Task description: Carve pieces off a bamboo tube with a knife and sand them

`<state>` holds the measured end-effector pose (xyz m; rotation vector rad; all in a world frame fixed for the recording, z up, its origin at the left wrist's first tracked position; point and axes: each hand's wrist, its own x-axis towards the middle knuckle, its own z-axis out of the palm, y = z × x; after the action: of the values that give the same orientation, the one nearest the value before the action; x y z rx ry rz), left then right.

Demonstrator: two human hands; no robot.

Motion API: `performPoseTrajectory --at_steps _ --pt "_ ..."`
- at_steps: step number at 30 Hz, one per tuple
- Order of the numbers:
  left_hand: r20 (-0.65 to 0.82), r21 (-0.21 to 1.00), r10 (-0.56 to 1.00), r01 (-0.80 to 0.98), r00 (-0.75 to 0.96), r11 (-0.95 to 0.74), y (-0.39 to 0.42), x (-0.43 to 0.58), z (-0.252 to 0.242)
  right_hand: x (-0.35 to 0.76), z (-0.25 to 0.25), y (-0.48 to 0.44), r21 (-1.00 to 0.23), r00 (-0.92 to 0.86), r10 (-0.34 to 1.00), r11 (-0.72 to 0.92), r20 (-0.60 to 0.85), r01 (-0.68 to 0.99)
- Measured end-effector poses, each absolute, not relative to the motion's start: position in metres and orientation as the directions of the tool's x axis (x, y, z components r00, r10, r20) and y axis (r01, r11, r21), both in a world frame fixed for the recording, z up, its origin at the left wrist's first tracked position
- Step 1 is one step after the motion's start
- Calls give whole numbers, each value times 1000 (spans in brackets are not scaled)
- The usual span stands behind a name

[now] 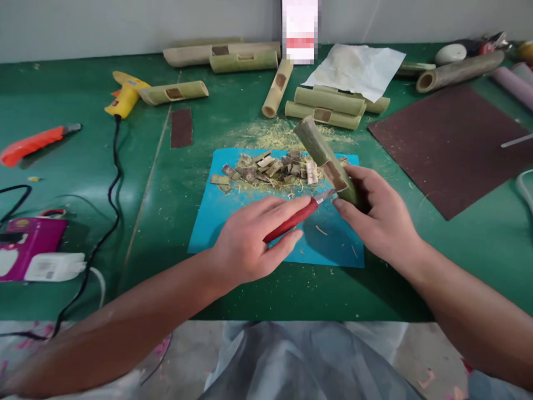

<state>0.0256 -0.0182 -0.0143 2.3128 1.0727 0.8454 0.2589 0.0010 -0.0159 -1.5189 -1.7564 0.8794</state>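
Observation:
My left hand point(256, 236) is closed around the red handle of a carving knife point(291, 221). The knife's metal tip meets the near end of the rectangular opening in a bamboo tube point(313, 143). Wrapped round the lower end of that tube is my right hand point(377, 214), thumb on the near side. The tube tilts up to the left above a blue sheet point(266, 222). On the sheet, under and left of the tube, lies a pile of bamboo chips point(270, 166) with fine shavings. My right fingers hide part of the tube's lower end.
Several cut bamboo tubes point(244, 61) lie along the back, some under white paper point(353, 72). A yellow glue gun point(127, 97) and an orange-handled cutter point(37, 144) are at left, with a purple box point(41, 239). Brown sandpaper point(453, 150) lies at right.

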Motion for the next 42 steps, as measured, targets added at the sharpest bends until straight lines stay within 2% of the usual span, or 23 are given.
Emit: performPoseTrajectory --at_steps 5,10,17,24,30,36,42 --pt "264 713 822 471 505 -519 -20 28 -14 252 -13 -1 -928 -128 989 -19 -71 371" --pt "167 795 841 435 515 -424 -20 34 -15 248 -13 -1 -960 -101 982 -130 -159 248" --pt "222 706 847 520 483 -481 -14 37 -18 247 -9 -4 -940 -81 987 -108 -142 324" --pt "342 648 827 525 447 -552 -4 35 -20 246 -5 -5 -947 -113 974 -158 -196 278" --pt "271 659 817 520 509 -543 -15 38 -22 246 -5 -3 -957 -115 976 -155 -187 245" --pt "322 605 793 532 517 -592 -6 39 -23 251 -9 -1 -981 -150 973 -161 -175 106" --pt "338 593 792 538 509 -599 -5 39 -23 252 -9 -1 -981 -147 975 -148 -166 126"
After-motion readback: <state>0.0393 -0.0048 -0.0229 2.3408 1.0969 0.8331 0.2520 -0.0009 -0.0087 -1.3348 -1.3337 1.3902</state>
